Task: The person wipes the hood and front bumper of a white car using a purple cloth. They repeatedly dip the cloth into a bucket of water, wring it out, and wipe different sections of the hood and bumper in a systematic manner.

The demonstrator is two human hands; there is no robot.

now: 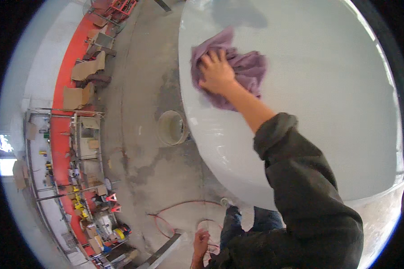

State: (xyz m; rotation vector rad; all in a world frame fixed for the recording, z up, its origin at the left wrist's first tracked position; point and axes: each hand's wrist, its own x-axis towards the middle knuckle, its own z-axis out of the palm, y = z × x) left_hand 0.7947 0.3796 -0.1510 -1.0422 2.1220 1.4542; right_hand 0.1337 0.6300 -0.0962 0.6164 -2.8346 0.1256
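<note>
A crumpled purple cloth (pixel 249 67) lies on a large, smooth, pale grey-white panel (pixel 318 89) with a curved, glossy edge. On top of the cloth rests my right hand (pixel 217 74), palm down, its fingers spread and pressing it against the panel near the left edge. My right arm, in a dark rolled-up sleeve, reaches across the panel. Low in the view, beside my leg, hangs my left hand (pixel 201 242). Its fingers are curled in, and whatever they may hold is hidden.
A round bucket (pixel 171 128) with liquid stands on the concrete floor by the panel's edge. A red hose (pixel 184 204) loops over the floor near my feet, beside a metal beam (pixel 164 251). Cluttered shelves (pixel 83 179) and cardboard (pixel 78 96) line the red-and-white wall at left.
</note>
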